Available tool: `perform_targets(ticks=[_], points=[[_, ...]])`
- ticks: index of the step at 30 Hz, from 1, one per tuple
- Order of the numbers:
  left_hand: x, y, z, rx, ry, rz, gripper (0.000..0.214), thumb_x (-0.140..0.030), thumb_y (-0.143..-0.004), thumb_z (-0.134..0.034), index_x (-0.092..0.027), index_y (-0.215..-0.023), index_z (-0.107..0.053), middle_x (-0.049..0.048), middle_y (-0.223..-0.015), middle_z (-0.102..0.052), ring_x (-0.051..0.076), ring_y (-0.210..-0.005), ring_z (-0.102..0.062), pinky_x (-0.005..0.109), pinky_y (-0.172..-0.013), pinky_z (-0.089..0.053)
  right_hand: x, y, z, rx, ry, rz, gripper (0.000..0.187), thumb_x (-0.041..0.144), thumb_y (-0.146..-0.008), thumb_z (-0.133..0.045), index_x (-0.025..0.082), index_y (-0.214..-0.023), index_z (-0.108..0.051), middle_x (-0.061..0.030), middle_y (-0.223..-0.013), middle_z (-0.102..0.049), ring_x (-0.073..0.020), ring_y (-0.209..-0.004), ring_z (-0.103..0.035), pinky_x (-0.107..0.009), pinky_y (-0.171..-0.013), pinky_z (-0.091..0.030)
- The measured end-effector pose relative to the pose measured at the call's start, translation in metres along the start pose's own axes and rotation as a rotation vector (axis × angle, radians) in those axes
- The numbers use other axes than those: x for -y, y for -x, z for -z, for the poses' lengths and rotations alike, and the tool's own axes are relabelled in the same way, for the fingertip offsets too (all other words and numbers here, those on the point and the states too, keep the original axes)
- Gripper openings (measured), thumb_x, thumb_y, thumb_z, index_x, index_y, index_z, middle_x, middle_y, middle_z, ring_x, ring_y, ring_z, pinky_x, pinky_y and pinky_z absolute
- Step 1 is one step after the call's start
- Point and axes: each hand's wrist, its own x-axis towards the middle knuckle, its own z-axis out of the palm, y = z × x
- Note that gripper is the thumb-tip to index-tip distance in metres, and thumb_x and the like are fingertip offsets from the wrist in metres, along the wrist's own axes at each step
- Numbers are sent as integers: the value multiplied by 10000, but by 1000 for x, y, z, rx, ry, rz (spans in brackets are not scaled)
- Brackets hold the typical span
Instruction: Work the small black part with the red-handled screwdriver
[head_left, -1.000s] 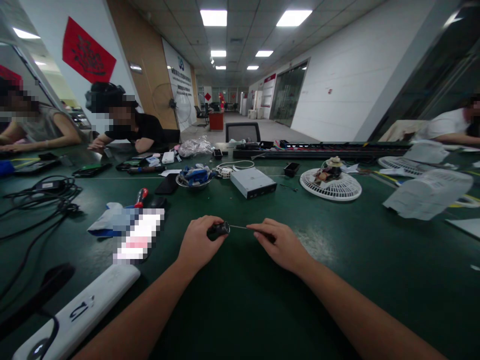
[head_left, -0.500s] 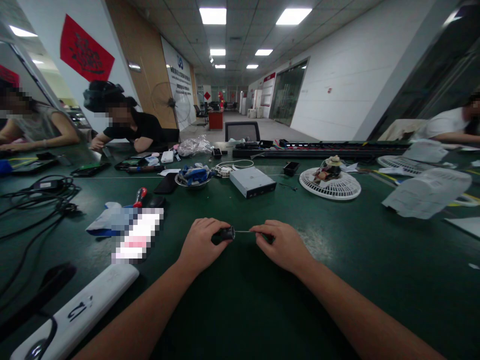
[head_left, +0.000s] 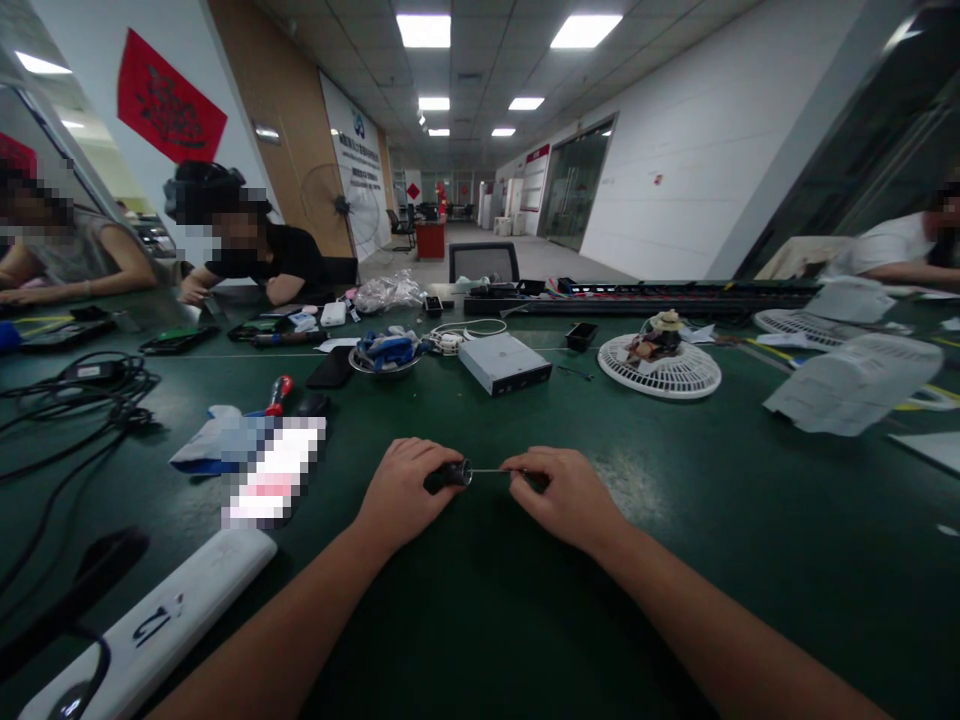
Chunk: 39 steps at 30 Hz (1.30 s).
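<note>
Over the near middle of the table, my left hand is closed, pinching a short dark cylinder between thumb and fingers. The cylinder lies sideways with its round end toward the right. A thin metal rod runs from that end to my right hand. The fingertips of my right hand are closed on the rod, and part of it is hidden among them. Whether the rod goes inside the cylinder or only touches its end, I cannot tell.
On the green table, a white power strip and a red-handled tool lie left. Ahead are a metal bowl with blue items, a disc drive and a white fan grille. People sit at both sides.
The cylinder's end and the rod sit slightly lower in view, and the cylinder is tilted a little differently. Both hands keep their grip.
</note>
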Motion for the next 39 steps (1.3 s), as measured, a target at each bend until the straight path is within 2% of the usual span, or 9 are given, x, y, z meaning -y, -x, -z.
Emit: perform_targets(ticks=[3,7,11,17,25,31,33,36,39], points=[[0,0,1,-4,-11,6,272,-172,-758,-719,-251,-1011,-656,-5,-988,-706,216,-940,-613,402,-862,-416,0,1,0,-17,66,-43,263,281,-828,-528,235,-950,-756,-15,-738,-681,-157,-643,-591,-283,-599,-408],[-1,0,1,-7,-2,-2,264,-168,-760,-711,-247,-1006,-657,6,-985,-707,221,-941,-613,409,-865,-418,1,1,0,15,-24,22,262,256,-829,-517,232,-933,-756,-7,-756,-704,-143,-639,-602,-274,-621,-431],[-2,0,0,-1,7,-30,264,-166,-751,-719,-247,-996,-665,15,-976,-710,228,-936,-616,424,-873,-418,2,1,-1,-25,27,-38,257,271,-824,-525,242,-911,-765,-14,-764,-719,-162,-642,-611,-285,-599,-422],[-3,0,1,-11,5,-30,267,-142,-739,-720,-250,-979,-672,7,-961,-709,224,-921,-617,412,-853,-424,3,1,-3,33,-77,-6,281,227,-834,-493,257,-885,-767,11,-712,-722,-139,-580,-595,-261,-553,-400],[-2,0,0,-14,-10,-28,281,-144,-745,-722,-251,-998,-665,5,-974,-708,224,-935,-616,409,-860,-417,5,1,-2,63,-8,-55,232,282,-835,-518,274,-809,-748,23,-642,-683,-140,-553,-572,-264,-520,-343],[0,0,1,-110,-54,92,269,-205,-761,-729,-242,-1015,-650,17,-974,-701,239,-920,-615,418,-834,-436,-1,-1,-6,-18,-64,-238,189,306,-847,-526,201,-767,-662,-21,-681,-682,-151,-573,-595,-264,-517,-368],[3,0,0,-126,-65,134,268,-208,-755,-731,-246,-1007,-648,15,-970,-699,244,-912,-618,419,-820,-442,-4,-2,-6,-20,-76,-267,169,349,-828,-575,193,-783,-622,-31,-699,-675,-153,-571,-591,-261,-503,-372],[7,2,-1,-143,-64,163,247,-221,-761,-719,-252,-994,-644,14,-963,-697,245,-906,-621,420,-814,-445,-7,-2,-5,37,-75,-281,288,454,-720,-708,203,-761,-575,-29,-701,-660,-164,-570,-587,-258,-463,-365],[9,2,-3,-146,-64,156,244,-233,-763,-714,-255,-995,-642,15,-950,-695,243,-890,-619,416,-806,-445,-9,-1,-5,127,-132,-275,314,404,-623,-799,214,-727,-571,-17,-700,-665,-169,-576,-604,-254,-447,-383]])
